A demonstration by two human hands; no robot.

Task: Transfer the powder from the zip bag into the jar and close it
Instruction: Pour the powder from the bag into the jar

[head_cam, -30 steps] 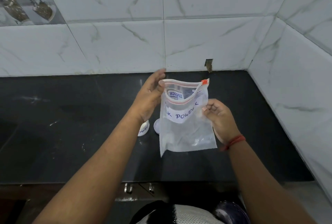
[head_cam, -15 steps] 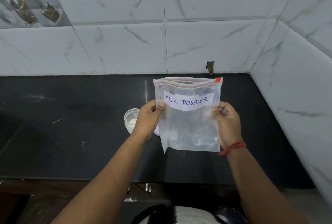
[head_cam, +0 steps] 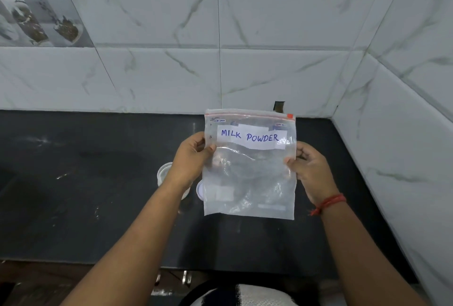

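A clear zip bag (head_cam: 250, 178) with a white label reading MILK POWDER is held upright and flat above the black counter (head_cam: 85, 195). Its red zip strip along the top looks shut, and the bag looks almost empty. My left hand (head_cam: 191, 158) pinches its left edge and my right hand (head_cam: 308, 170) pinches its right edge. A small clear jar (head_cam: 163, 173) stands on the counter behind my left wrist, partly hidden, with white powder in it. A white round lid (head_cam: 199, 190) lies just right of the jar, mostly hidden behind the bag.
White marble-look tiled walls (head_cam: 269, 72) close the counter at the back and on the right. The counter's front edge runs near my body, with drawer handles (head_cam: 186, 277) under it.
The bag was open and slanted in my hands a second ago. Now it is straightened, facing me with the zip line flat, and the jar shows beside my left wrist.
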